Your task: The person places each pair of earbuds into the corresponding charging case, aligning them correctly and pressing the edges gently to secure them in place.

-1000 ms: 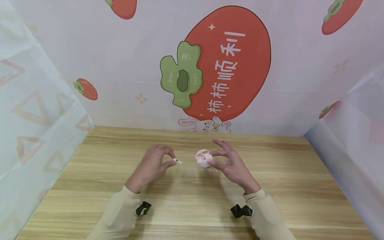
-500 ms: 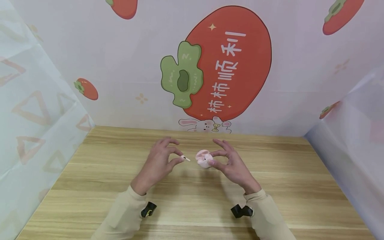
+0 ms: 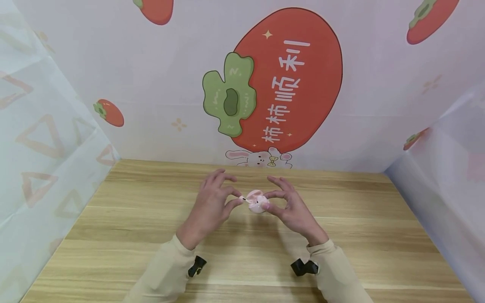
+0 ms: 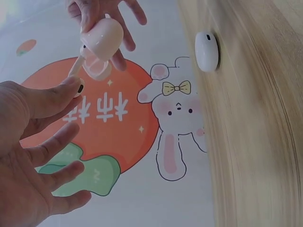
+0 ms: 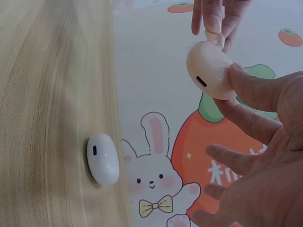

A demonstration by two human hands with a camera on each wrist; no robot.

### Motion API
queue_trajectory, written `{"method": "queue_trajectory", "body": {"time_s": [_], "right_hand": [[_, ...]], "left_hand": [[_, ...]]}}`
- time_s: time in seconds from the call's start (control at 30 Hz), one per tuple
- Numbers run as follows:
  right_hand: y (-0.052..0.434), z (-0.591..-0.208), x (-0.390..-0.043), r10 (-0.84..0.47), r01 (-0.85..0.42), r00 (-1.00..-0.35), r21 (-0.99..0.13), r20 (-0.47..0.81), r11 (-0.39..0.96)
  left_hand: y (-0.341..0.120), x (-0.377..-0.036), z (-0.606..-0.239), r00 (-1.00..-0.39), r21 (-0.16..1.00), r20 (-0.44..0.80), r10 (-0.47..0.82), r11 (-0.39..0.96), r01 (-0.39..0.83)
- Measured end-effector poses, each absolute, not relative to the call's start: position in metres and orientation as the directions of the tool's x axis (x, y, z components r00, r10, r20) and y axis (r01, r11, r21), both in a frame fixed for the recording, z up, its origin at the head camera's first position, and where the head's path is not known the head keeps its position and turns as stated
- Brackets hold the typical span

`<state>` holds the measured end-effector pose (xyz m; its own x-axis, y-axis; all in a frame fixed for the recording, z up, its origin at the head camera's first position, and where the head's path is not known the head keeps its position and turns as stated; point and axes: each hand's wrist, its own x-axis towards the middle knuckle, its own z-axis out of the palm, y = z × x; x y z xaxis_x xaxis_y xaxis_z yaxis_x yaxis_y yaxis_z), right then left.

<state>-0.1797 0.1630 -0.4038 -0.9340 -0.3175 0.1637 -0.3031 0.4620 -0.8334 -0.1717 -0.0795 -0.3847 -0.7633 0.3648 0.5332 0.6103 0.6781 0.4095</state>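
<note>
My right hand pinches a small pink earbud case between thumb and forefinger, lid open, just above the wooden table. My left hand pinches a white earbud whose stem tip touches the case's open mouth. In the left wrist view the earbud angles up to the pink case. The right wrist view shows the pink case from below, with a dark slot on its underside, and the left hand's fingertips above it.
A white oval earbud case lies on the table by the back wall, also seen as the white case in the right wrist view. Printed fabric walls enclose the table on three sides.
My left hand has moved right with the earbud, from well apart to touching the open pink case. The right hand and case have stayed almost still.
</note>
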Motion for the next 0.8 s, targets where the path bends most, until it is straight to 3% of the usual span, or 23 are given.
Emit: {"method": "queue_trajectory", "body": {"time_s": [0.53, 0.8], "right_hand": [[0.160, -0.403, -0.179, -0.323, -0.317, -0.930, -0.830, 0.177, 0.459], [0.161, -0.404, -0.178, -0.327, -0.331, -0.926, -0.826, 0.191, 0.456]], "left_hand": [[-0.068, -0.170, -0.385, -0.749, 0.352, 0.536, 0.389, 0.704, 0.617], [-0.068, -0.171, -0.383, -0.766, 0.426, 0.523, 0.375, 0.663, 0.615]]}}
